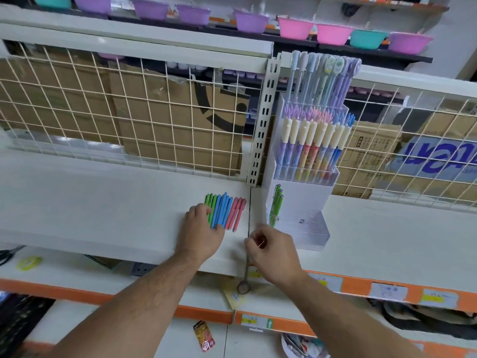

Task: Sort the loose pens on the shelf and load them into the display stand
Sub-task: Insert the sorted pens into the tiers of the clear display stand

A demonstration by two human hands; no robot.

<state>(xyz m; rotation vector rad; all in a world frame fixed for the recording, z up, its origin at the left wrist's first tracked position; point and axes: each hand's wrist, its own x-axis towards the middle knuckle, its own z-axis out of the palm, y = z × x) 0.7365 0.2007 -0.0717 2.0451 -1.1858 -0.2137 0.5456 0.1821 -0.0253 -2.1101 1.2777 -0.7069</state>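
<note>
Pens (227, 210) lie colour-sorted under my flat left hand (200, 233), few greens (276, 205) racked in stand (302, 197) at three o'clock, curled right hand (273, 251) grip unreadable.

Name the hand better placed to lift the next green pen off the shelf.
Left, probably: the left hand rests on the loose green pens, while the right hand sits apart, nearer the display stand.

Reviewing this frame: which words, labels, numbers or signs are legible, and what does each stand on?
No text here can be read with confidence.
Large blue lettering on the cardboard box behind the wire grid: crossed by the wires, illegible.
Small black print on the brown carton: too small.
White paper price labels on the orange shelf edge: blurred.
Red and gold sachet: blurred.
</note>
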